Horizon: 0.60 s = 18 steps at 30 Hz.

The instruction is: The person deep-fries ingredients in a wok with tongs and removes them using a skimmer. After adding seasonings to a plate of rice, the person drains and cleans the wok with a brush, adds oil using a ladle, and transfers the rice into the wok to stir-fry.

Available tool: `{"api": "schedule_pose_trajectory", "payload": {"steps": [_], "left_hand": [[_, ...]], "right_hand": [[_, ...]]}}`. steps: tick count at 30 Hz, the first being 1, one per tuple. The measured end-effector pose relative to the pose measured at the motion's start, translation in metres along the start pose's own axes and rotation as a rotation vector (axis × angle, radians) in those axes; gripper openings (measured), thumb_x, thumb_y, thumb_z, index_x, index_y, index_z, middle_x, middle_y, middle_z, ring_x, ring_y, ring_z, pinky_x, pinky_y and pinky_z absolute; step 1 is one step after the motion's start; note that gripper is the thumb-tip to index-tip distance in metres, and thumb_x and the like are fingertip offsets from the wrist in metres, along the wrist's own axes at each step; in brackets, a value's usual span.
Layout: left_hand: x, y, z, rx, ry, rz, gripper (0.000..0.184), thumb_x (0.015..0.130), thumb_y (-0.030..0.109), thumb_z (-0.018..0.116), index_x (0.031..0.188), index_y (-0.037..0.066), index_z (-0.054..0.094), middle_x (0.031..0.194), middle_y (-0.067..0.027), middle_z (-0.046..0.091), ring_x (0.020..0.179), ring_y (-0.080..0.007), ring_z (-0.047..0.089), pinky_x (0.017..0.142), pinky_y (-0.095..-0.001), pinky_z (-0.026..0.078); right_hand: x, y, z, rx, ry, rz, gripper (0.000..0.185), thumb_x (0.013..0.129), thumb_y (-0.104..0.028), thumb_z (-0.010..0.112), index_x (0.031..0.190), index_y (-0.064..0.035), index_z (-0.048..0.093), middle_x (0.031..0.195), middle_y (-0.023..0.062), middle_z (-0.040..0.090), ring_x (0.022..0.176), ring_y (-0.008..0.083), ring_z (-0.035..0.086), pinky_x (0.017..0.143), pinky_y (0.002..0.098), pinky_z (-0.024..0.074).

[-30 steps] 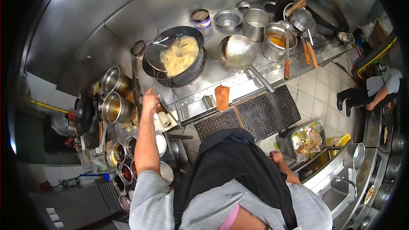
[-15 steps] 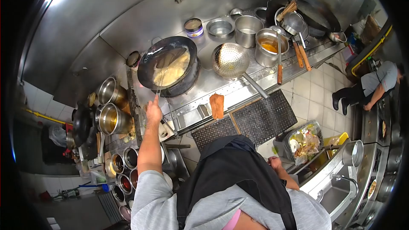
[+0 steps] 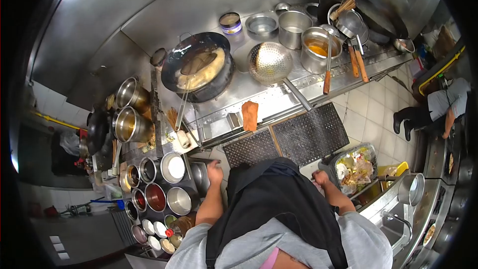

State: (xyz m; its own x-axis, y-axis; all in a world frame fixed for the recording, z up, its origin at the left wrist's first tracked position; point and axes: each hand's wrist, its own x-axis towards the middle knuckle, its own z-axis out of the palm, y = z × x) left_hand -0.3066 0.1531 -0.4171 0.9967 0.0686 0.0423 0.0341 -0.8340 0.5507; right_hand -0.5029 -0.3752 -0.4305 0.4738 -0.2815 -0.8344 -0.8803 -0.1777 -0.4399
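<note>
My left hand [image 3: 214, 173] hangs near my waist, away from the stove, thumb out and fingers loosely apart, holding nothing visible. My right hand [image 3: 320, 177] is at my other side, close to the waste bin [image 3: 374, 152]. Its fingers are curled, and anything inside them is hidden. On the stove, a black wok [image 3: 172, 77] holds pale yellow, frothy contents [image 3: 214, 72]. A mesh skimmer [image 3: 198, 64] lies in it, its long handle over the near rim. To the right, a large perforated ladle [image 3: 270, 62] rests with its handle past the counter edge.
A folded orange-brown cloth [image 3: 250, 116] lies on the counter's front edge. Steel pots [image 3: 294, 27] and an oil pot [image 3: 318, 60] stand behind. Several seasoning containers [image 3: 155, 197] sit at my left. A co-worker [image 3: 448, 102] is at far right; a sink [image 3: 391, 221] is at lower right.
My left hand has let go of the skimmer's handle and drawn back from the wok to my waist. The skimmer stays in the wok. My right hand has barely moved.
</note>
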Motion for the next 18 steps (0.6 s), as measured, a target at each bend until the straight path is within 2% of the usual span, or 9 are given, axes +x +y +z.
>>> {"api": "schedule_pose_trajectory", "payload": {"steps": [1,2,3,4,9,12,14,16,18], "left_hand": [[-0.035,-0.053,0.034,0.334,-0.171,-0.039,0.025,0.085,0.018,0.056,0.102,0.007,0.071,0.098,-0.0182,0.067,0.092,-0.0368,0.065,0.081,-0.0472,0.053],[-0.060,-0.093,0.048,0.577,-0.607,0.170,0.028,0.087,0.028,0.054,0.093,0.007,0.071,0.088,-0.0166,0.069,0.079,-0.0381,0.067,0.071,-0.0504,0.053],[-0.081,-0.112,0.039,0.465,-0.730,0.447,0.038,0.090,0.039,0.048,0.089,0.007,0.069,0.090,-0.0198,0.071,0.079,-0.0388,0.069,0.070,-0.0506,0.053],[-0.115,-0.096,0.049,0.400,-0.854,0.408,0.025,0.086,0.033,0.058,0.090,0.011,0.071,0.095,-0.0128,0.072,0.084,-0.0357,0.069,0.074,-0.0479,0.055],[-0.167,-0.106,0.031,0.075,-0.746,0.505,0.030,0.086,0.033,0.060,0.102,0.011,0.072,0.104,-0.0172,0.072,0.095,-0.0367,0.068,0.080,-0.0464,0.054],[-0.149,-0.119,0.039,0.396,-0.873,0.313,0.031,0.089,0.029,0.057,0.105,0.008,0.071,0.107,-0.0166,0.071,0.093,-0.0317,0.070,0.078,-0.0419,0.055],[-0.117,-0.061,0.001,-0.112,-0.873,-0.481,0.025,0.094,0.021,0.054,0.112,0.009,0.068,0.103,-0.0073,0.071,0.083,-0.0217,0.068,0.070,-0.0397,0.055],[-0.089,-0.043,0.013,-0.516,-0.651,-0.842,0.025,0.096,0.018,0.053,0.116,0.011,0.065,0.099,-0.0029,0.069,0.078,-0.0166,0.066,0.065,-0.0382,0.053],[-0.069,-0.023,0.017,-0.553,-0.625,-0.802,0.025,0.097,0.017,0.053,0.118,0.013,0.064,0.097,-0.0019,0.069,0.077,-0.0157,0.065,0.062,-0.0378,0.052]], "right_hand": [[0.011,-0.002,-0.005,0.058,-0.008,0.008,0.020,0.092,-0.021,0.052,0.098,-0.0074,0.066,0.084,0.0084,0.071,0.057,0.0187,0.066,0.045,0.0343,0.0512],[0.026,0.000,-0.008,0.118,-0.014,0.012,0.018,0.093,-0.021,0.053,0.097,-0.0087,0.065,0.084,0.0075,0.070,0.054,0.0179,0.063,0.042,0.0347,0.0473],[0.024,-0.004,-0.015,0.118,-0.010,-0.001,0.020,0.094,-0.022,0.053,0.100,-0.0082,0.065,0.085,0.0076,0.071,0.057,0.0181,0.065,0.044,0.0339,0.0495],[0.022,-0.015,-0.023,0.120,0.000,-0.022,0.021,0.095,-0.023,0.052,0.102,-0.0076,0.065,0.086,0.0077,0.072,0.059,0.0183,0.067,0.045,0.0331,0.0517],[0.016,-0.020,-0.029,0.268,0.048,-0.023,0.016,0.094,-0.014,0.052,0.100,-0.0113,0.066,0.085,0.0054,0.070,0.064,0.0171,0.066,0.051,0.0341,0.0518],[0.027,0.008,-0.014,0.133,-0.062,0.036,0.019,0.092,-0.021,0.056,0.100,-0.0138,0.071,0.092,0.0082,0.073,0.070,0.0218,0.069,0.061,0.0388,0.0560],[0.035,0.035,-0.010,-0.381,-0.170,-0.204,0.027,0.086,-0.032,0.059,0.101,-0.0154,0.073,0.098,0.0091,0.073,0.082,0.0251,0.071,0.072,0.0392,0.0564],[0.051,0.053,-0.006,-0.724,-0.199,-0.376,0.037,0.079,-0.043,0.062,0.102,-0.0166,0.075,0.105,0.0092,0.073,0.092,0.0270,0.070,0.082,0.0380,0.0554],[0.074,0.077,0.008,-0.899,-0.171,-0.466,0.049,0.072,-0.053,0.064,0.103,-0.0174,0.075,0.110,0.0084,0.072,0.103,0.0277,0.068,0.090,0.0353,0.0531]]}}
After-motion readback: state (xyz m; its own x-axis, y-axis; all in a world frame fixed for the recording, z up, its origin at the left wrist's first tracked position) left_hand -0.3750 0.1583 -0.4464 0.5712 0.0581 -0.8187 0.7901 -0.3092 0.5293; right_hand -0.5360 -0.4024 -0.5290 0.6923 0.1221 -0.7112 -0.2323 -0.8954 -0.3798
